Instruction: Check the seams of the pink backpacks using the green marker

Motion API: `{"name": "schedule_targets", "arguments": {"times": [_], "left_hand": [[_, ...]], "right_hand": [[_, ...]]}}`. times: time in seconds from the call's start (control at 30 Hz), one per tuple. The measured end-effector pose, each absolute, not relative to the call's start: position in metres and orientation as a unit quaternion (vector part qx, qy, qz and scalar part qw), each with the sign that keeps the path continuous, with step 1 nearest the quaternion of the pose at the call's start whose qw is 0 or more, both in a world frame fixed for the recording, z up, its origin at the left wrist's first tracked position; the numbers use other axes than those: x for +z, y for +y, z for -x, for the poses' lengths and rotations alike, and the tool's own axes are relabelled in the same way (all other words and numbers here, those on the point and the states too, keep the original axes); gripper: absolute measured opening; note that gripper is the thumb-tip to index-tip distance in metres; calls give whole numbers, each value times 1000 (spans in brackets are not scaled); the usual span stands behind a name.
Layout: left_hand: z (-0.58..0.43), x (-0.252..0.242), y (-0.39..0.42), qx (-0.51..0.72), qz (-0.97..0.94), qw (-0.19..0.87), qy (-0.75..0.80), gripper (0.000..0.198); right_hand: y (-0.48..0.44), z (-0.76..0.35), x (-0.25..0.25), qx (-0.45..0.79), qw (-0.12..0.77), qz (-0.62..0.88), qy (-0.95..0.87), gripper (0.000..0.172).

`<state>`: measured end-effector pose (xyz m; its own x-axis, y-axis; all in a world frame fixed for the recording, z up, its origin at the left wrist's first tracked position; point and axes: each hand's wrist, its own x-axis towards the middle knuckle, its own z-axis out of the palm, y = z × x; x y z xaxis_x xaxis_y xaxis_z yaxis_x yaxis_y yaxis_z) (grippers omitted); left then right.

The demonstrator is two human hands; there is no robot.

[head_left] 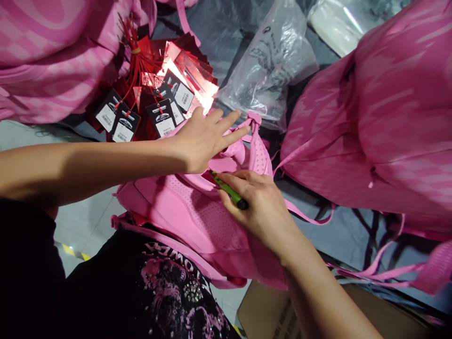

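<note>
A pink backpack (219, 226) lies tilted before me, its dotted mesh back panel and padded straps facing up. My left hand (208, 139) rests across the upper part of it with fingers spread, holding nothing. In my right hand (259, 202) is a green pen-like tool (231, 192) with a black end; its other tip points at the fold between the straps. I cannot make out exactly what kind of tool it is. The fingertips of my right hand are close beside the left palm.
Beyond my left hand lies a bundle of red packets (190, 70) with black hang tags (160, 117). A clear plastic bag (268, 61) sits at the back. More pink backpacks stand at the left (52, 61) and right (399, 127). Below is a cardboard box (268, 310).
</note>
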<state>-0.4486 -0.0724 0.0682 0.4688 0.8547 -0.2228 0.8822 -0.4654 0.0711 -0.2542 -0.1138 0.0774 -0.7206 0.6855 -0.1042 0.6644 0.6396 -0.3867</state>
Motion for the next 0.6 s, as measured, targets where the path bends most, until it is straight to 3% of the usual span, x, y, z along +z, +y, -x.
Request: {"name": "schedule_targets", "arguments": {"times": [0.6], "left_hand": [[450, 67, -75, -69, -857, 75, 505, 97]], "right_hand": [[-119, 262, 78, 232, 37, 407, -883, 28]]}}
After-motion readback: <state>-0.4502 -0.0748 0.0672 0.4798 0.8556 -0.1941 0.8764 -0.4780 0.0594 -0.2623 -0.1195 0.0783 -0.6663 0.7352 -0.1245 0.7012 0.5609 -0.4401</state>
